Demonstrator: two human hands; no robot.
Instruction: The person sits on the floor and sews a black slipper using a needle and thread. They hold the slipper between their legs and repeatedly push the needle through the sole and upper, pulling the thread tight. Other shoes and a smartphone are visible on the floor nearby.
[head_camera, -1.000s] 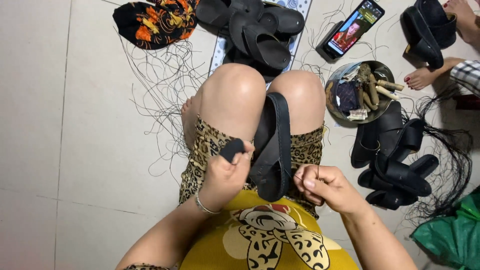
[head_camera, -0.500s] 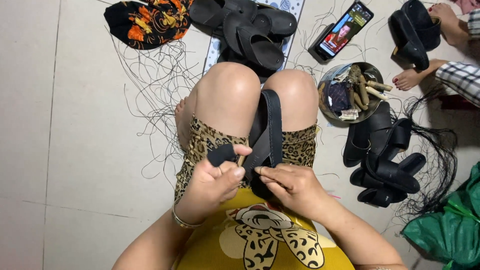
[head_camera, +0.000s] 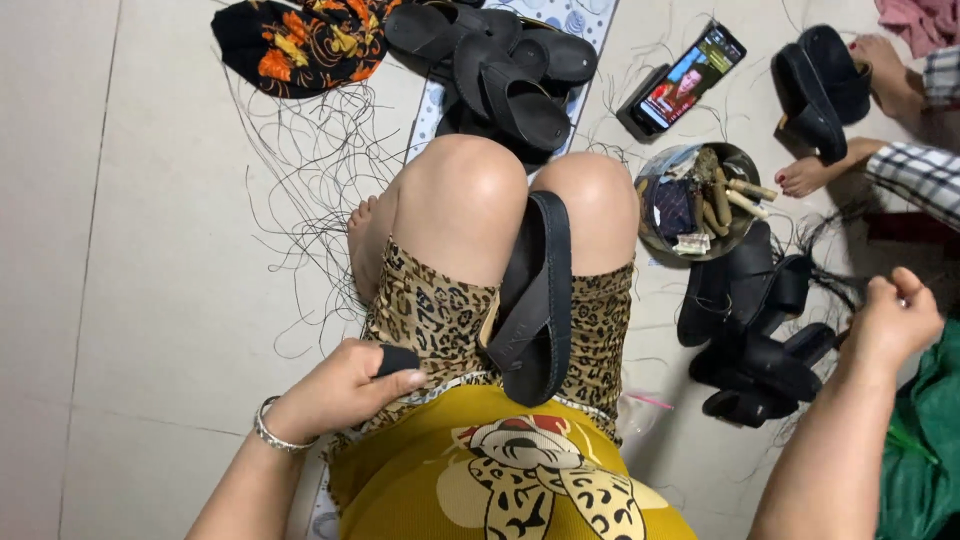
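Note:
A black sandal (head_camera: 535, 300) lies sole-down in my lap between my knees, its strap facing up. My left hand (head_camera: 340, 390) rests on my left thigh beside the sandal, closed around a small black piece (head_camera: 397, 359). My right hand (head_camera: 895, 325) is stretched far out to the right, well away from the sandal, above the floor near a heap of sandals. Its fingers are pinched together; I cannot make out a thread in them.
Black sandals are piled on a mat ahead (head_camera: 500, 70) and on the floor at right (head_camera: 750, 335). A round bowl of tools (head_camera: 700, 195), a lit phone (head_camera: 680, 85), loose black threads (head_camera: 300, 180), a patterned cloth (head_camera: 290, 40), a green bag (head_camera: 925, 440) and another person's foot (head_camera: 810, 175) surround me.
My right hand left the sandal in my lap and swung far out to the right. My left hand slid slightly left and down with the black piece.

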